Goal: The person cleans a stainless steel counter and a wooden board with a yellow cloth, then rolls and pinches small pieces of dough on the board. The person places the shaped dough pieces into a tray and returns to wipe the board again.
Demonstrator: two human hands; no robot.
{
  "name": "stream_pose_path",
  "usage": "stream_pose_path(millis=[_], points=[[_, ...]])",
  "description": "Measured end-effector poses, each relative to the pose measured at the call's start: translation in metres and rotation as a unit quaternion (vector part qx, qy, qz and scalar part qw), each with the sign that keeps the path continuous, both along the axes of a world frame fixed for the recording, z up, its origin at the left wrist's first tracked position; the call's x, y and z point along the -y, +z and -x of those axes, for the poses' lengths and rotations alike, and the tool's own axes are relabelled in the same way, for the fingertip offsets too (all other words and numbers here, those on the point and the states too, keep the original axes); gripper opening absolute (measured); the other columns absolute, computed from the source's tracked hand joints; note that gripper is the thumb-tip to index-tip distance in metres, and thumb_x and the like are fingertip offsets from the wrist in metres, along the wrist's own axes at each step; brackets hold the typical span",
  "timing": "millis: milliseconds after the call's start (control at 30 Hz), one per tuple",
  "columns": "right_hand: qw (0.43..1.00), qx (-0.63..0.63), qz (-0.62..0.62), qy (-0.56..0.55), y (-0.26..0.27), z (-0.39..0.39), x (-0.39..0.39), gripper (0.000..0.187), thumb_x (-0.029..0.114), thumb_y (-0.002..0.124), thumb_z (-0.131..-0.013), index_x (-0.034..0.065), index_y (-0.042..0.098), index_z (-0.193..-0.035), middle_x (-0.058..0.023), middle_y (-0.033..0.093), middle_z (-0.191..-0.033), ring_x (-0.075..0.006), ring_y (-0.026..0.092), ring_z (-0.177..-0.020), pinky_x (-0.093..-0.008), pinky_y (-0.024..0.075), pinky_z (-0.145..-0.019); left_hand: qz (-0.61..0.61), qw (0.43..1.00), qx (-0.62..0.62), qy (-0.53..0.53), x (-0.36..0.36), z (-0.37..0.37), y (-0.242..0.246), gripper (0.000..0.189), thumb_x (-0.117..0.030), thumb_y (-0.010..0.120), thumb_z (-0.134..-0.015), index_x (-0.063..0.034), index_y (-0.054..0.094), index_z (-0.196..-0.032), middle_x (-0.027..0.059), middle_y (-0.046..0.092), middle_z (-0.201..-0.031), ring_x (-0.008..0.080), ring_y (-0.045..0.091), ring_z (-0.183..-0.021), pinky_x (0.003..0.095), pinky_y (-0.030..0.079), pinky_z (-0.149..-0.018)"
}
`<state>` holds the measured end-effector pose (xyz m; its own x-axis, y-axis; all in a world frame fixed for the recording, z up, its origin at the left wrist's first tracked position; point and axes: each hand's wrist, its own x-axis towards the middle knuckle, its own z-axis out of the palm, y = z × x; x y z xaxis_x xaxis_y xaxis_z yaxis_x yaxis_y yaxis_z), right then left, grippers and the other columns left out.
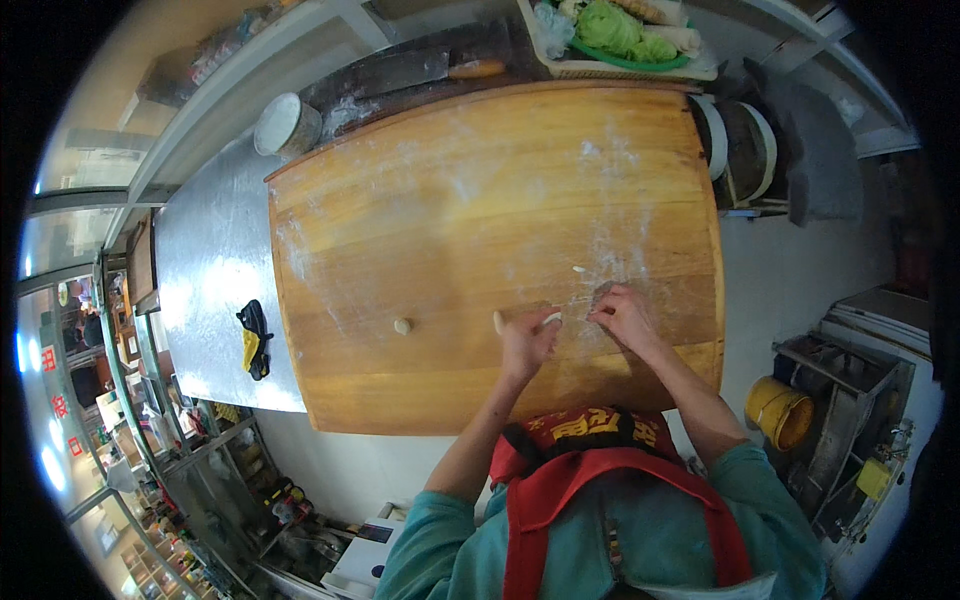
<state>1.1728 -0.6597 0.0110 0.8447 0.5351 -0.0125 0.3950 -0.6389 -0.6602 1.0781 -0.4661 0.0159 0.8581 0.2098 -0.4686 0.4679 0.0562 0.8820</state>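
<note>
Over the front of the floured wooden board (450,240), my left hand (529,341) has its thumb and fingers closed on a small pale piece of dough (553,318). Another dough piece (499,322) lies against the outer side of that hand. My right hand (624,315) is just to the right, a small gap away, fingertips pinched together low over the flour; whether anything is between them is too small to tell. A tiny dough scrap (578,268) lies beyond the hands. Farther left, a round lump of dough (403,326) rests alone on the board.
A white tub (287,126) stands behind the board's left corner. Behind the back edge lie a wooden-handled cleaver (420,71) and a tray (559,69) of vegetables. A black and yellow item (255,340) lies on the metal table (217,225). A yellow bucket (780,412) is at right.
</note>
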Motion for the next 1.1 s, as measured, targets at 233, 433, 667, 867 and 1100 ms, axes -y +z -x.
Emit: stream_pose_path(millis=[233,433,667,867,1100], points=[[0.973,-0.135,0.147,-0.118,0.044,-0.023,-0.019,0.036,0.042,0.075,-0.064,0.0072,0.066,-0.065,-0.0116,0.062,-0.065,-0.0284,0.061,-0.062,-0.04,0.0446,-0.056,0.015,0.998,-0.028,-0.053,0.0,-0.002,0.021,0.021,-0.008,0.062,-0.083,-0.0007,0.066,-0.103,0.0058,0.06,-0.065,0.0095,0.055,-0.056,0.0253,0.045,-0.051],[0.969,-0.108,0.182,-0.131,0.024,-0.039,-0.023,0.046,0.049,0.063,-0.079,0.0047,0.067,-0.065,-0.0135,0.062,-0.062,-0.0273,0.061,-0.059,-0.0391,0.0451,-0.053,-0.06,0.99,0.093,-0.082,0.004,0.003,0.011,0.023,-0.007,0.061,-0.084,0.0003,0.065,-0.106,0.0048,0.06,-0.066,0.0083,0.055,-0.058,0.0237,0.046,-0.055],[0.917,-0.364,-0.165,-0.016,0.011,-0.017,-0.02,0.037,0.032,0.056,-0.088,0.0,0.064,-0.07,-0.0015,0.058,-0.06,-0.0129,0.052,-0.054,-0.0305,0.0433,-0.051,0.046,0.998,-0.04,0.004,0.013,-0.007,0.03,0.027,-0.006,0.063,-0.084,0.0057,0.062,-0.108,0.0087,0.064,-0.075,0.0108,0.06,-0.06,0.0238,0.048,-0.053],[0.859,-0.501,-0.101,-0.024,0.055,-0.012,-0.039,0.022,0.022,0.059,-0.089,0.0009,0.067,-0.085,-0.0001,0.059,-0.068,-0.0074,0.052,-0.059,-0.0218,0.0395,-0.05,0.026,0.999,0.036,0.024,0.012,-0.003,0.032,0.023,-0.003,0.062,-0.084,0.0048,0.063,-0.106,0.0061,0.064,-0.075,0.0105,0.058,-0.058,0.0229,0.048,-0.052],[0.741,-0.615,-0.237,-0.13,0.052,0.014,-0.034,0.018,0.017,0.064,-0.083,0.001,0.065,-0.074,-0.0003,0.053,-0.059,-0.0078,0.049,-0.053,-0.0231,0.0354,-0.044,-0.068,0.993,0.091,-0.017,0.013,0.006,0.048,0.015,-0.004,0.062,-0.085,0.0039,0.066,-0.096,0.0038,0.061,-0.067,0.0083,0.055,-0.053,0.0233,0.045,-0.047]])
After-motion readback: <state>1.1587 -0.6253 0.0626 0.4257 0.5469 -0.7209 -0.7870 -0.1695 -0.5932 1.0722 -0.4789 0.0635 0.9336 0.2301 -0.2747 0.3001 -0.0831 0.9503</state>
